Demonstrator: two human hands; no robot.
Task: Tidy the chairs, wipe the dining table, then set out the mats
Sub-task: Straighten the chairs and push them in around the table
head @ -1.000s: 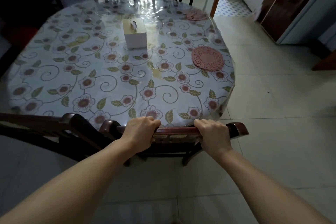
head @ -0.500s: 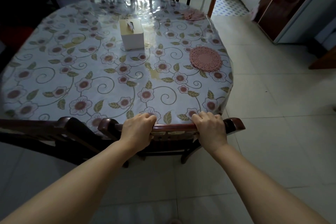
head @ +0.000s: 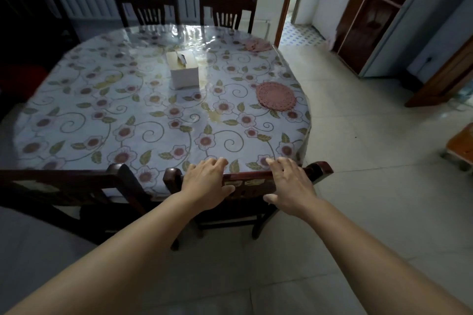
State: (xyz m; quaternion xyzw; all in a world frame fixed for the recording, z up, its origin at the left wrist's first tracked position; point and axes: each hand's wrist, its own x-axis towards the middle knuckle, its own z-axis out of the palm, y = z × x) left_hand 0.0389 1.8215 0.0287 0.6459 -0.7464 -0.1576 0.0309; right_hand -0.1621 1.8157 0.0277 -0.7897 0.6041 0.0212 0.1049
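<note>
A dark wooden chair (head: 317, 170) stands pushed against the near edge of the oval dining table (head: 107, 115), which wears a floral cloth under clear plastic. My left hand (head: 207, 181) and my right hand (head: 289, 184) lie over the chair's top rail with fingers straightened, no longer curled round it. A round pink crocheted mat (head: 276, 96) lies near the table's right edge. A crumpled pink cloth or mat (head: 256, 45) sits at the far right corner.
A second chair (head: 76, 184) stands at my left, two more chairs (head: 227, 10) at the far side before a radiator. A white tissue box (head: 183, 69) sits mid-table. Tiled floor spreads to the right, with a cabinet (head: 371, 15) and a doorway.
The chair slid forward under the table edge. Both hands, which gripped the top rail, have loosened and straightened their fingers. The view has pulled back and tilted up.
</note>
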